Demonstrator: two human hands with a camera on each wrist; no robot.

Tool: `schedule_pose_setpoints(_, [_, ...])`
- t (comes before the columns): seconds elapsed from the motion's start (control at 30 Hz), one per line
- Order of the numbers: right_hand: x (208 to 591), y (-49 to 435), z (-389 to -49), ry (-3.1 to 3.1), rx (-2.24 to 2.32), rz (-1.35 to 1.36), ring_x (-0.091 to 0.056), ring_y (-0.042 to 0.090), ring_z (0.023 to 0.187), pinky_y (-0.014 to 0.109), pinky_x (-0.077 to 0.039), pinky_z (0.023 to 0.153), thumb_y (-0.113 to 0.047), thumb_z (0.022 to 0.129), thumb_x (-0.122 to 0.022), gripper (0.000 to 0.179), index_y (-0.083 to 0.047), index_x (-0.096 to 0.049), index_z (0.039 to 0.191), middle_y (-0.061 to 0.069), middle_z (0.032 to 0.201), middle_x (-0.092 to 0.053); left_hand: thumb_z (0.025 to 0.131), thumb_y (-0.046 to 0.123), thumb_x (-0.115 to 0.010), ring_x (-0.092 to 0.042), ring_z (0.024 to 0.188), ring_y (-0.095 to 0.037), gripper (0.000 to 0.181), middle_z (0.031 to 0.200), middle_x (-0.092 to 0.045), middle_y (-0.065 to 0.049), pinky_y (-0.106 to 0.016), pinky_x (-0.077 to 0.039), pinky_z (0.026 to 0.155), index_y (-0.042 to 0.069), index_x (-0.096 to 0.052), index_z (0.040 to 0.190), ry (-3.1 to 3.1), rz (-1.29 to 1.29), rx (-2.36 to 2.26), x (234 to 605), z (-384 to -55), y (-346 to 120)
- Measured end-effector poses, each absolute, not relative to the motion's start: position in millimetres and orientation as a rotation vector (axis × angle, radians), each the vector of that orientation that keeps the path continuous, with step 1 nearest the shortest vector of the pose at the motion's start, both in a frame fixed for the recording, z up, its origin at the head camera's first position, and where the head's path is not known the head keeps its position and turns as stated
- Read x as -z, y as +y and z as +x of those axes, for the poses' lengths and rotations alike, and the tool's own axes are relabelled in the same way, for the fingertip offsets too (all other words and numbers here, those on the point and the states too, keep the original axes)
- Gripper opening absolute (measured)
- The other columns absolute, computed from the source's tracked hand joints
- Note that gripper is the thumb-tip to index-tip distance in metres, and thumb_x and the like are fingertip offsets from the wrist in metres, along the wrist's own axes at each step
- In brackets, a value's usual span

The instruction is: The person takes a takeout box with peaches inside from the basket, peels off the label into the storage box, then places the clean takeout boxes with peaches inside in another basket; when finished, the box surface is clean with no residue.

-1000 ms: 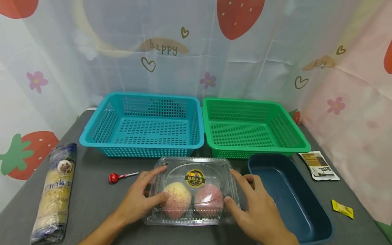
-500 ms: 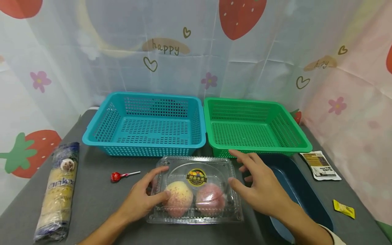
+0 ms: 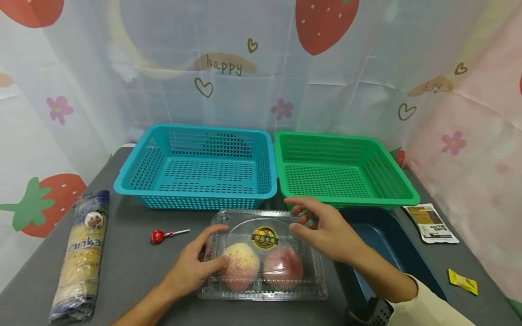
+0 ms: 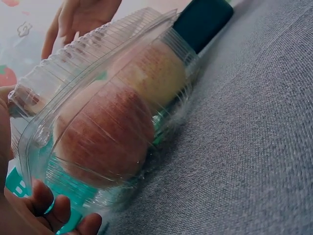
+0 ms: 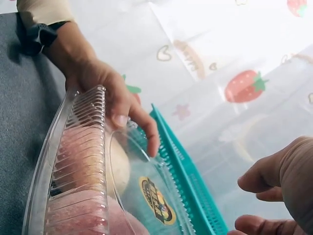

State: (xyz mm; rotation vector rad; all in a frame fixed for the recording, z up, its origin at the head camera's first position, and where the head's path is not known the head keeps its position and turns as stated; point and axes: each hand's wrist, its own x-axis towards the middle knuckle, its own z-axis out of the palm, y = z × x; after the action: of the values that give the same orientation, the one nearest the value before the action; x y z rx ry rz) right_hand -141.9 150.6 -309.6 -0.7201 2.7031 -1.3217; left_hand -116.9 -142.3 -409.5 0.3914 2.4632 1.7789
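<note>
A clear plastic clamshell box (image 3: 314,290) with a gold-and-black label (image 3: 265,238) lies on the table before me. Through its lid show a yellow-pink peach (image 3: 240,266) and a pinker peach (image 3: 283,268). My left hand (image 3: 195,265) grips the box's left side, thumb on the lid's near part and forefinger at the far corner. In the left wrist view, other fingertips (image 4: 61,208) curl by the box's side. My right hand (image 3: 326,228) hovers over the back right of the lid, fingers loosely bent, holding nothing. The right wrist view shows it apart from the box.
A blue basket (image 3: 195,192) and a green basket (image 3: 346,200) stand behind the box. To the right are a dark blue tub (image 3: 389,235), a white-and-brown packet (image 3: 432,224) and a yellow wrapped candy (image 3: 462,281). A red lollipop (image 3: 157,236) and a long wrapped roll (image 3: 81,256) lie left.
My right hand has let go of the box's right side, lifted, and moved left over the back of the lid. My left hand stays on the box, which lies in place.
</note>
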Motion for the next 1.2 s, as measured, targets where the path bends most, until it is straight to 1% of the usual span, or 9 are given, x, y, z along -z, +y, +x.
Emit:
schedule_pose_setpoints(0.13, [313,144,-150,2.652,1.310,-0.747,-0.060,0.018,0.088,0.039,-0.051,0.070,-0.011,0.092,-0.064,0.037,-0.010,-0.060,0.129,0.009,0.111,-0.060,0.082,0.023,-0.073,-0.043,0.065,-0.020,0.056,0.078,-0.045,-0.008,-0.030,-0.038,0.053,0.024,-0.052,0.134,2.481,0.380,-1.764,409,-117,-142])
schedule_pose_setpoints(0.3, [318,134,-158,2.640,1.245,-0.768,-0.059,0.017,0.085,0.036,-0.050,0.066,-0.009,0.092,-0.062,0.032,-0.009,-0.064,0.124,0.005,0.107,-0.061,0.082,0.023,-0.073,-0.039,0.060,-0.018,0.055,0.076,-0.041,-0.006,-0.029,-0.034,0.050,0.024,-0.052,0.133,2.505,0.388,-1.764,409,-116,-143])
schedule_pose_setpoints(0.57, [324,122,-165,2.622,1.184,-0.717,-0.059,0.019,0.080,0.034,-0.050,0.060,-0.006,0.090,-0.064,0.027,-0.005,-0.068,0.116,0.005,0.108,-0.064,0.083,0.024,-0.072,-0.037,0.059,-0.017,0.054,0.074,-0.041,-0.006,-0.028,-0.033,0.050,0.025,-0.052,0.134,2.498,0.391,-1.767,410,-116,-143])
schedule_pose_setpoints(0.7, [328,119,-168,2.642,1.148,-0.710,-0.058,0.019,0.075,0.031,-0.047,0.056,-0.006,0.089,-0.066,0.023,-0.006,-0.070,0.111,0.002,0.103,-0.065,0.084,0.024,-0.072,-0.037,0.060,-0.017,0.054,0.074,-0.040,-0.005,-0.028,-0.032,0.050,0.025,-0.052,0.134,2.499,0.392,-1.767,411,-116,-142])
schedule_pose_setpoints(0.8, [330,117,-170,2.646,1.124,-0.703,-0.057,0.019,0.071,0.030,-0.045,0.054,-0.006,0.089,-0.066,0.021,-0.004,-0.071,0.109,0.003,0.099,-0.066,0.083,0.024,-0.072,-0.037,0.060,-0.017,0.053,0.074,-0.040,-0.005,-0.028,-0.032,0.050,0.026,-0.052,0.133,2.502,0.395,-1.771,412,-117,-142])
schedule_pose_setpoints(0.97, [333,112,-172,2.645,1.110,-0.666,-0.056,0.017,0.069,0.029,-0.046,0.055,-0.004,0.087,-0.066,0.019,-0.001,-0.072,0.106,0.001,0.089,-0.066,0.083,0.024,-0.072,-0.037,0.059,-0.016,0.053,0.074,-0.040,-0.005,-0.027,-0.032,0.049,0.026,-0.053,0.133,2.504,0.410,-1.784,413,-117,-142])
schedule_pose_setpoints(1.07, [334,109,-171,2.670,1.111,-0.628,-0.057,0.016,0.072,0.028,-0.047,0.057,-0.003,0.086,-0.066,0.018,-0.002,-0.073,0.102,0.000,0.086,-0.066,0.083,0.023,-0.072,-0.037,0.059,-0.015,0.053,0.074,-0.040,-0.004,-0.027,-0.032,0.049,0.026,-0.053,0.133,2.502,0.422,-1.795,413,-118,-142])
schedule_pose_setpoints(1.2, [335,105,-171,2.708,1.114,-0.545,-0.058,0.014,0.071,0.028,-0.048,0.057,-0.003,0.086,-0.067,0.013,-0.004,-0.075,0.096,-0.001,0.081,-0.065,0.083,0.022,-0.072,-0.037,0.059,-0.015,0.053,0.074,-0.040,-0.004,-0.028,-0.033,0.049,0.026,-0.053,0.133,2.495,0.433,-1.807,414,-117,-143])
